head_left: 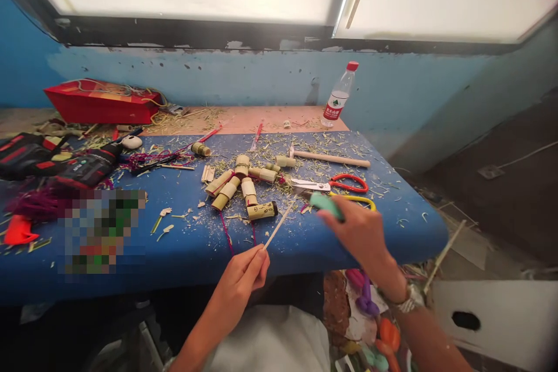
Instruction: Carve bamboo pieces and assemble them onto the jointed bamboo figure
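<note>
While the person's left hand pinches the lower end of a thin, pale, straight stick between thumb and fingers, the right hand is wrapped around a tool with a mint-green handle. The tool's front part is blurred, and from where I stand I can't tell whether it touches the stick, whose upper end slants away over the near part of a blue-covered table. Just left of the stick lies a group of short, yellowish bamboo tubes, with purple cord trailing from it toward the table's near edge. One tube, close beside the stick, has dark markings and a blackened end. Beyond the right hand rest scissors with one red and one yellow handle, open-bladed, and past them a hammer with a pale wooden handle. Green and straw-coloured shavings litter the surface. Farther back, a clear plastic bottle with a red cap stands upright near the wall.
</note>
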Action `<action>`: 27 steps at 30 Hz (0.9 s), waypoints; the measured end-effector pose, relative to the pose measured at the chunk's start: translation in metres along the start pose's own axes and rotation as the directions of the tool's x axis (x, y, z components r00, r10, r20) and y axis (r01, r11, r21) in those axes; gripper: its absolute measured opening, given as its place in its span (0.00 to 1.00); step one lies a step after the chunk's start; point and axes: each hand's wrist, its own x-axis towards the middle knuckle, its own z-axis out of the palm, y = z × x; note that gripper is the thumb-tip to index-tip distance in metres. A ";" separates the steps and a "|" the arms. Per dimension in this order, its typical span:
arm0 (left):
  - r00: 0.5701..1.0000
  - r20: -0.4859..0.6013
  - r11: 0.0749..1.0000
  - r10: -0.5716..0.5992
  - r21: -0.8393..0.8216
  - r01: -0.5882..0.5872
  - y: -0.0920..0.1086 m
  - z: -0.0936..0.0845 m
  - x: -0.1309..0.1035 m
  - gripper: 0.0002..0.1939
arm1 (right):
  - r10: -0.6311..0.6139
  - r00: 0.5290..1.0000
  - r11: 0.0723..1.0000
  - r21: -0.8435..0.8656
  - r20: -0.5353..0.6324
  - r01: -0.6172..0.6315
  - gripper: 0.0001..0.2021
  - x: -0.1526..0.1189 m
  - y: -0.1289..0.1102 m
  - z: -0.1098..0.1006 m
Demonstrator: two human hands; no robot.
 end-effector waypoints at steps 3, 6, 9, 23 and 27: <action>1.000 -0.003 0.996 -0.029 -0.080 0.029 -0.010 -0.004 -0.005 0.26 | 0.145 0.986 0.983 -0.100 -0.078 -0.153 0.31 -0.001 0.026 -0.002; 0.999 0.031 0.988 -0.014 -0.154 0.019 -0.013 -0.004 -0.003 0.25 | 0.038 0.999 0.995 0.093 -0.031 -0.035 0.26 -0.011 0.019 -0.002; 0.997 0.077 0.983 0.007 -0.185 0.007 -0.007 -0.001 0.002 0.24 | -0.117 0.990 0.946 0.313 0.075 0.088 0.25 -0.020 -0.016 -0.001; 0.993 0.117 0.980 0.022 -0.200 0.001 -0.006 0.004 -0.006 0.24 | -0.153 0.978 0.930 0.356 0.141 0.094 0.27 -0.012 -0.028 -0.011; 0.994 0.106 0.991 0.011 -0.135 0.003 -0.003 0.004 -0.008 0.24 | -0.147 0.980 0.952 0.287 0.130 0.105 0.27 -0.011 -0.038 -0.007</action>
